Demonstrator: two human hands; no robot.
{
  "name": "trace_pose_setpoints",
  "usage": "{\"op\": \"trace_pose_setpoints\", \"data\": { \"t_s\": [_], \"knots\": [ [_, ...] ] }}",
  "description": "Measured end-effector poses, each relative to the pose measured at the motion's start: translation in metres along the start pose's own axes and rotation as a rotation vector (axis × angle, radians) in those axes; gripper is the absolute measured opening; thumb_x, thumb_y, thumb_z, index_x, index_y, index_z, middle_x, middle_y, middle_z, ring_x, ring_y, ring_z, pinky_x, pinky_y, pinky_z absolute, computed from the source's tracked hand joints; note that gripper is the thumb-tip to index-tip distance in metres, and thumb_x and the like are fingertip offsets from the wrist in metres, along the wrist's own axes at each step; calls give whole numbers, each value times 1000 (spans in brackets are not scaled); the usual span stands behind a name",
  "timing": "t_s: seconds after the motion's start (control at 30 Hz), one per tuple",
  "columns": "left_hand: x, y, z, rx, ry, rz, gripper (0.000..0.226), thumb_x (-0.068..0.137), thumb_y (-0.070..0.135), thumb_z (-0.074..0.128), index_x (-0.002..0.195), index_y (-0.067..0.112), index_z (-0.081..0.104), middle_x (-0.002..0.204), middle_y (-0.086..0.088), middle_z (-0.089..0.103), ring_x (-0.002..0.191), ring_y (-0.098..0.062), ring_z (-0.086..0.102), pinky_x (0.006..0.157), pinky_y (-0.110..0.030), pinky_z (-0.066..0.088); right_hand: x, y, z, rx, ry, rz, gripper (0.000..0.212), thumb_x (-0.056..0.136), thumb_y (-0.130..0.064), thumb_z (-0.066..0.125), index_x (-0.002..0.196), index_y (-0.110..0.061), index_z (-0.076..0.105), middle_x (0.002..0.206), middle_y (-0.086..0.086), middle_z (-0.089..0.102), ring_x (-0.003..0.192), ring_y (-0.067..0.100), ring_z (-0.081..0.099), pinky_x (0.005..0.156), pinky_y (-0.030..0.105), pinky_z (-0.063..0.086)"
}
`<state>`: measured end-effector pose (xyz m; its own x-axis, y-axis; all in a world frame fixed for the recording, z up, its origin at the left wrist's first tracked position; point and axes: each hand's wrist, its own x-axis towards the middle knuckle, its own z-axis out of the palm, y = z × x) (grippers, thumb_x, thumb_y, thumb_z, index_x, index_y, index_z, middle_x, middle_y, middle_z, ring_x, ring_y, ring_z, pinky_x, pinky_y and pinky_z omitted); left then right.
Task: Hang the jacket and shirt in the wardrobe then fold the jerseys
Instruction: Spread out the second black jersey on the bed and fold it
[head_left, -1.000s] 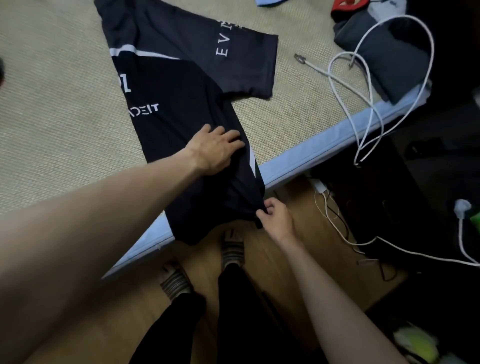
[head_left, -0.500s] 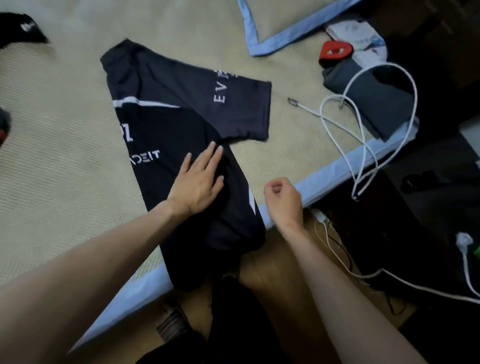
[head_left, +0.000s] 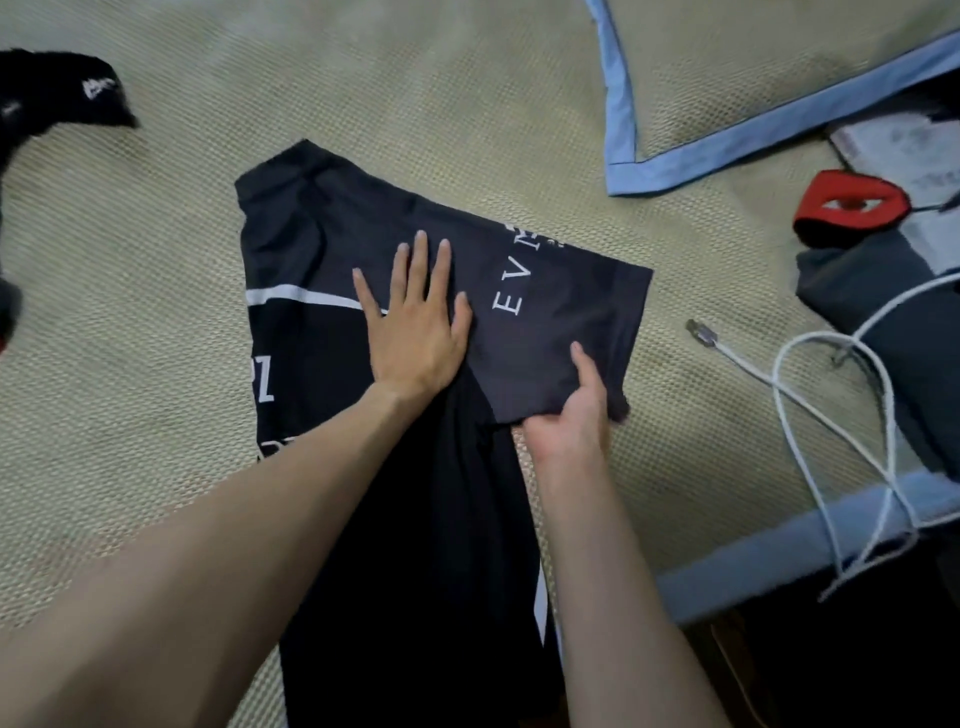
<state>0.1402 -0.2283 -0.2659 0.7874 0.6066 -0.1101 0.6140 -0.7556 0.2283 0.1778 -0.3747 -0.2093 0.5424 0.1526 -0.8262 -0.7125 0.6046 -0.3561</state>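
The dark jersey is lying flat on the woven mat of the bed, its body running toward me and hanging off the near edge, one sleeve sticking out to my right with white lettering on it. I am judging it thin, light and limp: it is going to drape and slide rather than hold a crease on its own, and the slick-looking cloth may creep on the mat unless I am pinning it. The sensible places to take it are hems and corners, where a pinch gathers the least slack.

My left hand is pressing flat on the chest, fingers spread wide, holding nothing but weighing the cloth down just beside the sleeve seam. My right hand is pinching the lower edge of that sleeve near its cuff corner, thumb on top and the fingers tucked underneath, so the sleeve is lying up and away from my grip and the body falls to its left.

Further out, a white cable is looping near the mat's right edge, well apart from the sleeve, beside a folded grey garment. Another dark garment is lying at the far left.
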Motion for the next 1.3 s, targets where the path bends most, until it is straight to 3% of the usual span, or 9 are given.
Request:
{"op": "trace_pose_setpoints", "data": {
  "t_s": [0.17,0.27,0.37,0.5,0.7,0.8,0.93,1.1,1.3],
  "knots": [
    [0,-1,10,62,53,10,62,103,46,21,162,28,12,170,-1,9,156,-23,7,118,-69,0,13,16,15,-408,299,-649,35,86,-28,72,118,-12,69,115,4,75,103,17,74,92,44,60],
    [7,-10,-10,-237,64,31,54,106,37,26,159,25,24,167,1,20,155,-15,14,123,-58,-2,0,30,19,-989,-20,-1053,36,98,-17,60,132,-6,65,130,8,70,120,20,67,102,42,53],
    [5,-53,-49,-800,389,-287,40,102,19,37,139,11,53,143,2,51,135,-10,43,121,-36,25,-13,34,16,-1516,-635,-1327,54,93,3,54,146,-8,51,146,12,56,139,31,51,114,55,41],
    [-5,-127,-85,-951,454,-710,33,100,23,46,129,14,59,123,6,60,106,2,55,91,-6,39,-20,29,8,-2240,-1003,-878,91,86,-70,58,160,-27,29,169,-1,20,158,19,10,128,49,9],
    [32,-140,-91,-1068,197,-613,45,81,31,73,121,16,58,108,10,66,93,1,62,86,-16,52,7,2,75,-1570,-170,-533,52,86,-39,76,129,-13,63,118,-1,70,106,9,67,97,29,53],
    [66,-138,-91,-1259,44,-667,43,76,23,81,114,10,66,105,-3,74,92,-16,74,79,-30,62,43,6,110,-1422,-223,-236,34,83,-26,82,108,-5,73,93,3,77,78,10,73,61,19,56],
    [100,-139,-112,-1442,-79,-647,6,86,6,75,90,9,72,87,-8,75,77,-21,75,63,-31,61,52,4,154,-1387,-339,-118,26,85,-5,79,109,-2,72,95,9,77,75,13,75,61,21,58],
    [148,-154,-189,-1496,177,-492,10,84,4,76,83,12,71,69,3,76,69,-13,74,66,-28,59,50,-26,246,-1513,-439,-375,25,81,-13,83,103,-16,70,95,2,73,82,12,71,72,29,57],
    [134,-155,-259,-1311,211,-142,25,82,17,78,105,12,72,104,-3,76,94,-12,75,86,-30,60,-6,-73,315,-2009,-667,-822,29,80,-20,82,106,-9,76,86,4,69,78,7,58,72,27,49]
  ]
}}
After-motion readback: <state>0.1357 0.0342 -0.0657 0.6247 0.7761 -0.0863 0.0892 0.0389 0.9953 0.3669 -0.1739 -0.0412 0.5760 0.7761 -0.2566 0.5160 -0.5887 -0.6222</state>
